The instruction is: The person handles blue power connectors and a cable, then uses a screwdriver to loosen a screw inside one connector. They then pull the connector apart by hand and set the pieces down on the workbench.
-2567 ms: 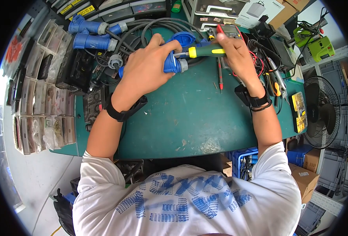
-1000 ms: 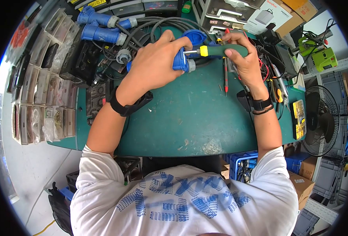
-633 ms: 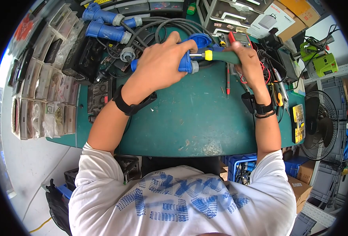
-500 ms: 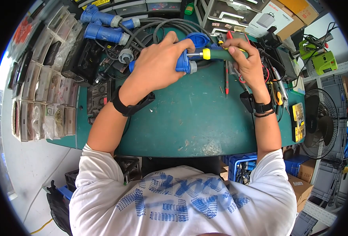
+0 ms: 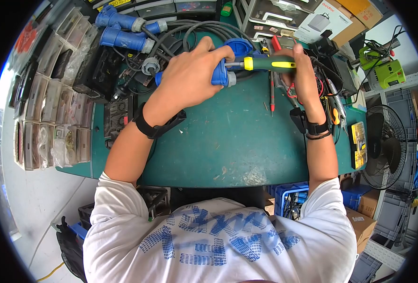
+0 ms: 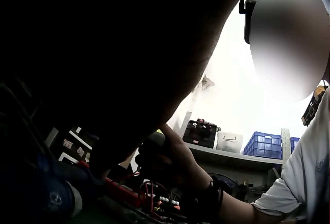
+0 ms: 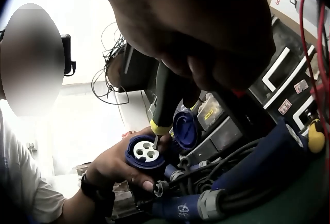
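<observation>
Over green bench (image 5: 228, 141), fingers (image 5: 212, 51) of left hand (image 5: 188, 78) wrapped round blue socket (image 5: 220, 75), right hand (image 5: 305, 78) gripping screwdriver (image 5: 270, 63) at its face

Even daylight, fisheye warp
Head view sharp, rim black; left hand (image 6: 103, 53) a backlit silhouette against blown-out white; right hand (image 7: 196, 22) blurred close up.

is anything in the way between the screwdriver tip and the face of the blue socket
Nothing visible. The right hand holds the screwdriver with its tip right at the white face of the blue socket, which the left hand grips. The hinged lid is flipped open to one side, clear of the tip.
</observation>
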A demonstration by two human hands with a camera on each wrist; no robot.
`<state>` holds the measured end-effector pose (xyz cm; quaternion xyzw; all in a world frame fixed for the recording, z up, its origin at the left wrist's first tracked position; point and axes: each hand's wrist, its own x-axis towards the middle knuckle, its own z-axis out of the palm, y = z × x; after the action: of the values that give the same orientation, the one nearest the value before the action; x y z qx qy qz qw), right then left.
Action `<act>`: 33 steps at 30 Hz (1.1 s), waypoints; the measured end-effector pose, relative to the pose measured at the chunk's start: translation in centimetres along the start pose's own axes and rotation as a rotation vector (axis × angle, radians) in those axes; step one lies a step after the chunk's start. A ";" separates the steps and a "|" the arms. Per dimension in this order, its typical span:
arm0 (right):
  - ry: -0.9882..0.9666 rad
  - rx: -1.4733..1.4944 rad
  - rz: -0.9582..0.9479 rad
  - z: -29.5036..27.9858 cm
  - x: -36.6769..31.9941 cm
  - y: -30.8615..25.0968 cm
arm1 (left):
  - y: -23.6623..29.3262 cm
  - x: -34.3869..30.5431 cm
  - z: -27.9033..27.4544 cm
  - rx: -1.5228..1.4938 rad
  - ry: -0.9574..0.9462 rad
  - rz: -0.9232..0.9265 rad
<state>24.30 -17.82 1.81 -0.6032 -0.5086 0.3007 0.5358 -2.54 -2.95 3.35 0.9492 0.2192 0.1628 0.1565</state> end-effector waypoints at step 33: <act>0.222 -0.063 -0.389 3.1 0.6 1.5 | 0.0 0.2 -0.6 -0.033 0.010 0.011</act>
<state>22.09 -16.09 -0.32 -0.5397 -0.5624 0.1075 0.6171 -2.59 -2.72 3.93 0.9469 0.2120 0.1722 0.1699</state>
